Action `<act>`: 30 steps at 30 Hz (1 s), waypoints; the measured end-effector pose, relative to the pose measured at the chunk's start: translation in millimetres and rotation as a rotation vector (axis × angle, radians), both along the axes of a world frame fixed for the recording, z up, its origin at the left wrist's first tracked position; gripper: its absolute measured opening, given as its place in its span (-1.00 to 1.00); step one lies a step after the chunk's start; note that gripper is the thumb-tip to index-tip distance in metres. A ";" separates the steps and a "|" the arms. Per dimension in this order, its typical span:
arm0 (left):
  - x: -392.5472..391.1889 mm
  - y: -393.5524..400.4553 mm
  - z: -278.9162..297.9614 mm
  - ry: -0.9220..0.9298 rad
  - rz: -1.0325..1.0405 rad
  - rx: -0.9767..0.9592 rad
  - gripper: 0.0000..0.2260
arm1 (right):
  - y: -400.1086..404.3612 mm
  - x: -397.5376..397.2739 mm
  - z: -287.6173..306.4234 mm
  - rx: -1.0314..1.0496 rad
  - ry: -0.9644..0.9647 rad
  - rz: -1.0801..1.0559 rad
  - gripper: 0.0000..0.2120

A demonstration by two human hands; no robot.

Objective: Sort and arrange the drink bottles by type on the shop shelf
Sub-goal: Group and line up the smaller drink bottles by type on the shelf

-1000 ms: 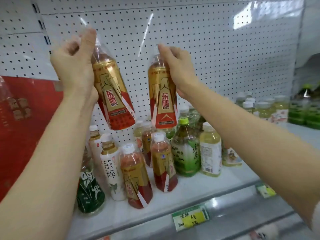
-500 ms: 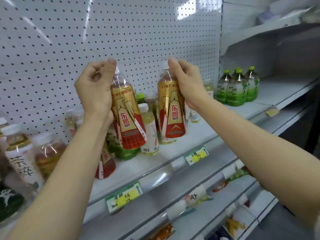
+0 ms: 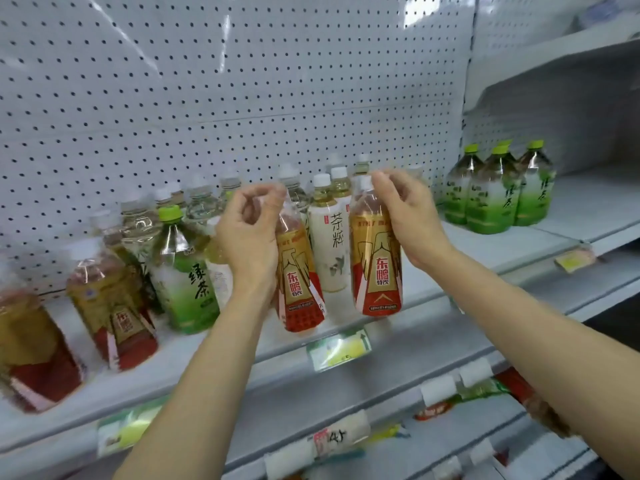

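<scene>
The left hand (image 3: 247,233) is pinching the neck of a slim plastic bottle (image 3: 299,282) with a glossy gold-and-red label, fingers curled. The right hand (image 3: 405,216) is pinching a matching bottle (image 3: 375,261) by its cap. Both are hanging over the white metal shelf (image 3: 433,268), a cream tea bottle (image 3: 330,244) between them; rounded green-tea bottles (image 3: 498,192) are standing beyond the right fingers.

A white shelf (image 3: 485,251) with a pegboard back carries upright bottles: red-gold bottles (image 3: 114,306) at left, a green tea bottle (image 3: 183,271), a white tea bottle (image 3: 330,244) centrally, three green bottles (image 3: 498,192) at right.
</scene>
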State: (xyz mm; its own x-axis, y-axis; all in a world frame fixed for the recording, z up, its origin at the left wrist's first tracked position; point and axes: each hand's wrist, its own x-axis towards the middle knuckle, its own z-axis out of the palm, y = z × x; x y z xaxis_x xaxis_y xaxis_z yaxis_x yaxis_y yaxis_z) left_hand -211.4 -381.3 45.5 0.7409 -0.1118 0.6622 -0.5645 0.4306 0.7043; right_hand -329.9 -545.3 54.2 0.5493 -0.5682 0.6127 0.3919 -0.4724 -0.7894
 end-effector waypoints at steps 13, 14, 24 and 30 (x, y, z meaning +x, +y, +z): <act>6.3 -41.5 -29.8 -0.025 0.182 -0.044 -0.84 | -5.3 56.5 -44.4 -0.162 -0.045 -0.112 -0.73; 6.1 -44.2 -30.8 -0.032 0.184 -0.045 -0.87 | -5.8 59.8 -46.5 -0.176 -0.053 -0.123 -0.71; 26.1 -59.4 -45.7 -0.168 0.308 0.011 -0.75 | -8.6 75.0 -53.2 -0.215 -0.121 -0.165 -0.66; 23.1 -60.0 -61.2 -0.292 0.386 0.319 -0.49 | -10.6 74.3 -63.2 -0.289 -0.096 -0.220 -0.45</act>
State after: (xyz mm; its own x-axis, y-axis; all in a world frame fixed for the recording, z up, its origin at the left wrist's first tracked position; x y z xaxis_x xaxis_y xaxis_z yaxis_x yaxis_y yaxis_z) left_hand -188.3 -441.2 -15.6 0.5593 -0.0971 0.8233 -0.8289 -0.0534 0.5568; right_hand -255.6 -556.0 -9.1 0.3654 -0.4625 0.8078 0.3216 -0.7517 -0.5758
